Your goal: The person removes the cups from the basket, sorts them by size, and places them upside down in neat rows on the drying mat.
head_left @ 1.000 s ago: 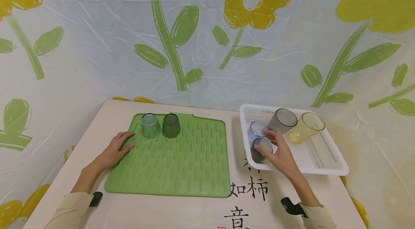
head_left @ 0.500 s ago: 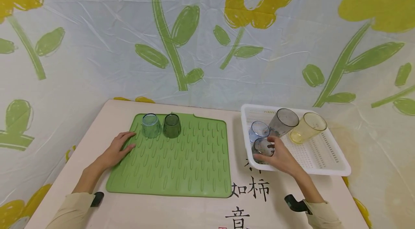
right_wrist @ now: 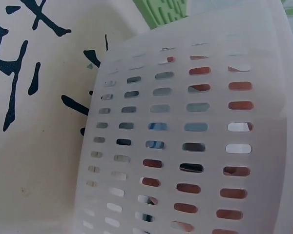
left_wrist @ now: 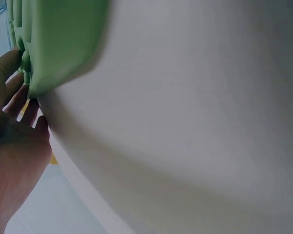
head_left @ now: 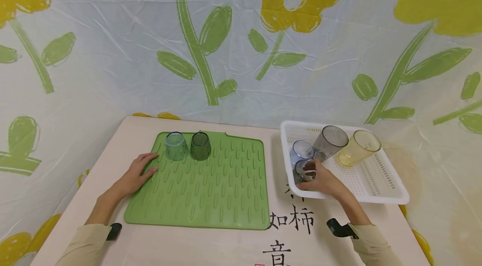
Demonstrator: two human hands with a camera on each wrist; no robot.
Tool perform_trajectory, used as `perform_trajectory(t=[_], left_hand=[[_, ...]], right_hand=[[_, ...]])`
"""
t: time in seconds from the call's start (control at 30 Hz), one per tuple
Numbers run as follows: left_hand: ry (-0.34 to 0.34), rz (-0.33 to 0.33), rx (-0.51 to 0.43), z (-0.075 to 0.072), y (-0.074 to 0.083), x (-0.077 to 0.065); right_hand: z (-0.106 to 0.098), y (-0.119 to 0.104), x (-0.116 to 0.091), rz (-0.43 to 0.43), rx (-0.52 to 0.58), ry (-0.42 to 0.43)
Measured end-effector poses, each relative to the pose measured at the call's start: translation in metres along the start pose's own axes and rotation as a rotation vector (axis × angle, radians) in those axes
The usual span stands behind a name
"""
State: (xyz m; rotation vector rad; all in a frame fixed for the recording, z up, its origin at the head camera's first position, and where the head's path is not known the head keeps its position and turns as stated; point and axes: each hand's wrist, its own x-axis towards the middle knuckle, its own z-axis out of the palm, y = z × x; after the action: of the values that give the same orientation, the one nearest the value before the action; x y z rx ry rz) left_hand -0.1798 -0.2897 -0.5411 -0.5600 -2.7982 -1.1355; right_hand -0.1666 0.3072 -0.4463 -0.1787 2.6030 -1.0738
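In the head view my right hand (head_left: 324, 180) reaches into the white basket (head_left: 380, 200) and grips a small dark grey glass (head_left: 302, 170), thumb on the near side, fingers round the far side. Beyond that stands a small blue glass (head_left: 299, 153). Through the slots of the basket wall (right_wrist: 263, 146), the right wrist view shows parts of the fingers. My left hand (head_left: 136, 175) rests at the left edge of the green ridged mat (head_left: 211, 190), fingers relaxed. A blue glass (head_left: 176, 147) and a dark glass (head_left: 200, 147) stand upside down on the mat.
A tall grey glass (head_left: 329, 144) and a tall yellow glass (head_left: 358, 149) lean inside the basket. Black brush characters (head_left: 301, 220) mark the pale tabletop (head_left: 180, 247). A flower-printed cloth (head_left: 241, 48) hangs behind the table.
My right hand has come down from above the small glasses, its thumb and fingers closing round the dark grey one. The left hand stays at the mat's edge.
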Motion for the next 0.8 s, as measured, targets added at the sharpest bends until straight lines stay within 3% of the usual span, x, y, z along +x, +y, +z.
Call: perform_trajectory(t=[0.47,0.8], left_hand=[[0.007,0.007,0.003,0.001,0.0,-0.001],[0.004,0.003,-0.004,0.001,0.001,-0.001]], right_hand=[[-0.006,0.001,-0.009,-0.105,0.042,0.043],[-0.014,-0.004,-0.019,-0.161,0.245,0.047]])
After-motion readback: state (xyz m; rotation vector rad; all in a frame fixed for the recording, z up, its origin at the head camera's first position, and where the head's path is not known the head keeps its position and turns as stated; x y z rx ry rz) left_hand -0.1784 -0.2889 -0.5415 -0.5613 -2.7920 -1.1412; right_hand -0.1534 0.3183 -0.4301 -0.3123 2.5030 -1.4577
